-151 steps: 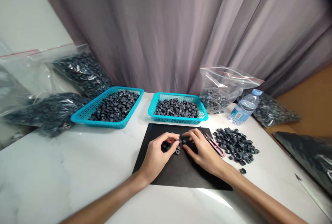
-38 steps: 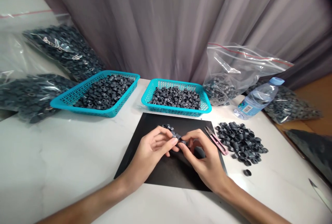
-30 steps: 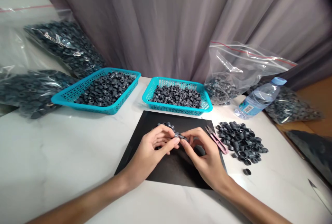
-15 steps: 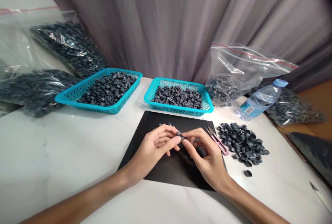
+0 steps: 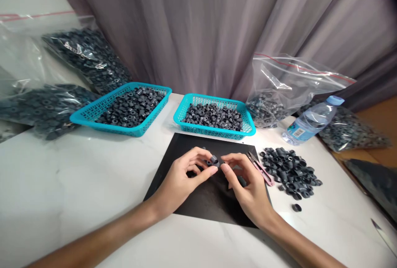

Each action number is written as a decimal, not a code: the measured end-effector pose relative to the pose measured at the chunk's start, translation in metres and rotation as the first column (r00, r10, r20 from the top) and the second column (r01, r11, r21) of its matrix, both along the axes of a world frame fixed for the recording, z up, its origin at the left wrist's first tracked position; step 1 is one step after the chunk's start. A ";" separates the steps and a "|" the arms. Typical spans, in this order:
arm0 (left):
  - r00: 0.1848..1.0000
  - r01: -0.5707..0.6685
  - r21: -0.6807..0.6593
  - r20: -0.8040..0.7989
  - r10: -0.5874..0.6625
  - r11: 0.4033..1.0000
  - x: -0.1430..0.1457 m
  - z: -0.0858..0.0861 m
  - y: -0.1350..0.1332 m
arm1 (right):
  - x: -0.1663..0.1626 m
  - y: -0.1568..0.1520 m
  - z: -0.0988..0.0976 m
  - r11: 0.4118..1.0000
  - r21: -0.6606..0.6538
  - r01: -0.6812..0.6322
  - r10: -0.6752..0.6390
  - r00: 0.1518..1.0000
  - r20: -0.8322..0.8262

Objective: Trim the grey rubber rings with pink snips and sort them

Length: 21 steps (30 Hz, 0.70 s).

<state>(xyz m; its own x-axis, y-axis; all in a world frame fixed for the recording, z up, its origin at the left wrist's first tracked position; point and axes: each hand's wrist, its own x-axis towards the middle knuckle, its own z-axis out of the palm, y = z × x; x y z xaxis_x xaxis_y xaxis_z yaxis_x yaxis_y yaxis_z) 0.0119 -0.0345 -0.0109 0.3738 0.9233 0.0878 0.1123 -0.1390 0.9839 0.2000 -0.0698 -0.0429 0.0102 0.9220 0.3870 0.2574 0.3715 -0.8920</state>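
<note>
My left hand (image 5: pixel 186 173) pinches a small dark grey plastic cap (image 5: pixel 214 159) between thumb and fingers, above a black mat (image 5: pixel 204 202). Just to its right, my right hand (image 5: pixel 246 179) is curled, thumb and index tips close together beside the cap. Whether something small sits between those tips, or in the folded fingers, I cannot make out. A few more dark pieces lie on the mat, partly hidden behind my left hand. Pink thread snips (image 5: pixel 262 169) rest at the mat's right edge, near my right hand.
Behind the mat stand two turquoise baskets, a left one (image 5: pixel 120 128) and a right one (image 5: pixel 217 130), filled with dark pieces. A loose pile of dark caps (image 5: pixel 288 171) lies right, below a water bottle (image 5: pixel 313 121). Zip bags (image 5: pixel 273 108) of pieces flank both sides.
My hands have parted slightly: the right fingertips have come off the cap in my left hand. The view has shifted a little.
</note>
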 end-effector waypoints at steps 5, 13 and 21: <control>0.993 -0.004 0.165 -0.112 0.023 0.986 0.000 0.000 -0.002 | 0.001 0.000 0.003 0.996 -0.064 -0.062 0.061 0.998 -0.017; 0.999 -0.008 0.155 -0.037 0.014 0.988 0.000 -0.004 -0.003 | 0.002 0.001 0.002 0.993 -0.063 -0.103 0.099 0.993 -0.068; 0.990 -0.015 0.329 -0.130 0.061 0.944 -0.006 -0.004 -0.005 | 0.001 0.000 0.002 0.994 -0.044 -0.100 0.097 0.993 -0.061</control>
<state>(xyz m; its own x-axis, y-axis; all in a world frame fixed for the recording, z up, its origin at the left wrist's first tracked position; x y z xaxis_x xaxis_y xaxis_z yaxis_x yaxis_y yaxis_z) 0.0061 -0.0393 -0.0151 0.3684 0.8663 0.3374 0.2535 -0.4428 0.8600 0.2011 -0.0703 -0.0411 -0.0601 0.9369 0.3445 0.1687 0.3497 -0.9216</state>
